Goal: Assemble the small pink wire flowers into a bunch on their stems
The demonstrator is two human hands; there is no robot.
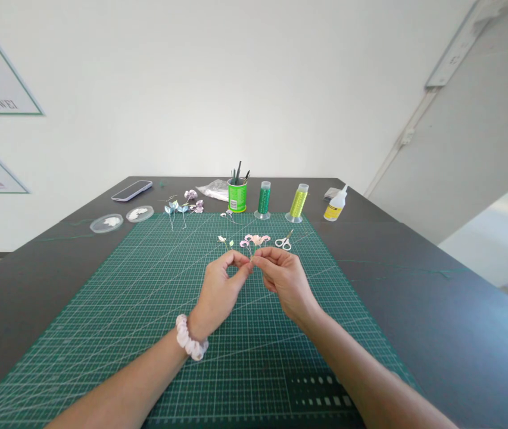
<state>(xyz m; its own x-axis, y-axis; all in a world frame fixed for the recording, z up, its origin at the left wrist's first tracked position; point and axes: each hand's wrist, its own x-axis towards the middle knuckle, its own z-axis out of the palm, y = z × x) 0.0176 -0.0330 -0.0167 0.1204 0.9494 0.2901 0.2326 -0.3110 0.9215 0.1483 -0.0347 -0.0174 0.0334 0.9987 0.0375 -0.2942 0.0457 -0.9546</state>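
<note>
My left hand (224, 285) and my right hand (284, 275) meet over the green cutting mat (146, 333), thumbs and fingertips pinched close together. Between them rise the thin stems of a pink artificial flower (257, 239), its petals standing just above my fingertips. Both hands grip these stems low down; the exact spot is partly hidden by the fingers. Just beyond my left hand lie a small white bud (222, 239) and a green leaf (231, 243) on stems. White-handled scissors (283, 243) rest on the mat past my right hand.
Along the back stand a green can (237, 196) of tools, a dark green thread spool (263, 201), a yellow-green spool (298, 204) and a glue bottle (334, 205). Blue flowers (176, 207), purple flowers (196, 206), clear dishes (106, 223) and a phone (131, 190) lie left.
</note>
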